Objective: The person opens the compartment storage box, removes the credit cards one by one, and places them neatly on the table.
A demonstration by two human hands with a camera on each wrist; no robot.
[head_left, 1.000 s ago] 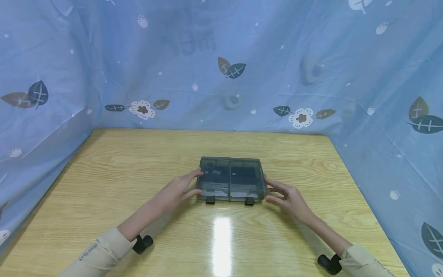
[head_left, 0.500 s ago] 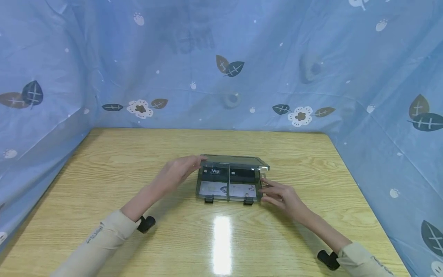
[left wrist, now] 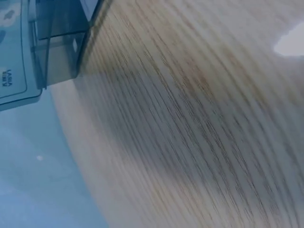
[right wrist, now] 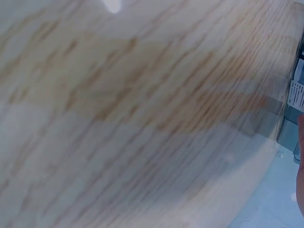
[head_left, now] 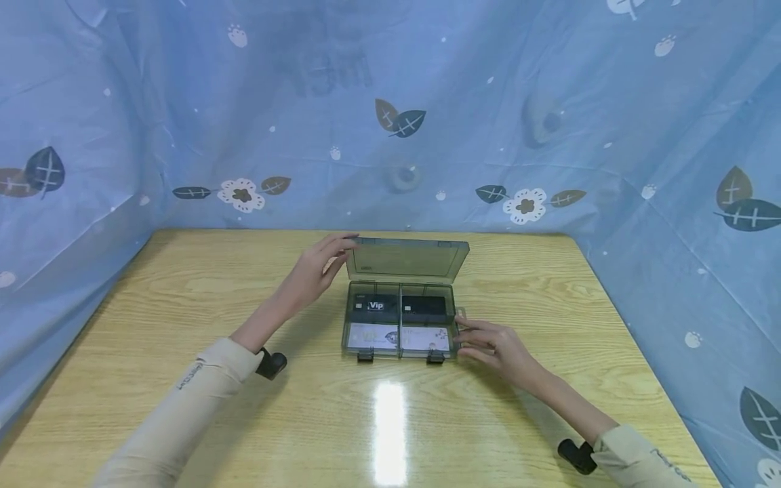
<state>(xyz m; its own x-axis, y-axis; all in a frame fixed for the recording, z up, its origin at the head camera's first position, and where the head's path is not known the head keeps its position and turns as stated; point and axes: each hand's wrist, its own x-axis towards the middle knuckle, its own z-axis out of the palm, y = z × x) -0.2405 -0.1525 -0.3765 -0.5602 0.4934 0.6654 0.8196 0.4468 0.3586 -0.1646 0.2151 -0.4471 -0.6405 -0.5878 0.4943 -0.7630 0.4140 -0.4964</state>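
Observation:
A smoky see-through plastic storage box (head_left: 399, 318) lies on the table, its hinged lid (head_left: 405, 261) raised and leaning back. A divider parts it into two compartments. Each shows a black card, the left one (head_left: 375, 306) marked "Vip" and the right one (head_left: 427, 308) with a chip, and a pale printed card (head_left: 373, 335) in front. My left hand (head_left: 311, 274) holds the lid by its upper left corner. Against the box's right wall rest the bent fingers of my right hand (head_left: 497, 346). In the left wrist view, part of the box (left wrist: 61, 47) shows at upper left.
Two dark latches (head_left: 365, 354) stick out at the box's front edge. A small hanging loop (head_left: 461, 312) projects from its right side. Wood-grain table (head_left: 244, 420) surrounds the box, and a blue patterned cloth (head_left: 317, 135) rises behind and at both sides.
The lid has swung from closed to raised and leaning back, lifted by my left hand, which moved up and away. The cards inside are uncovered. My right hand stays at the box's right side.

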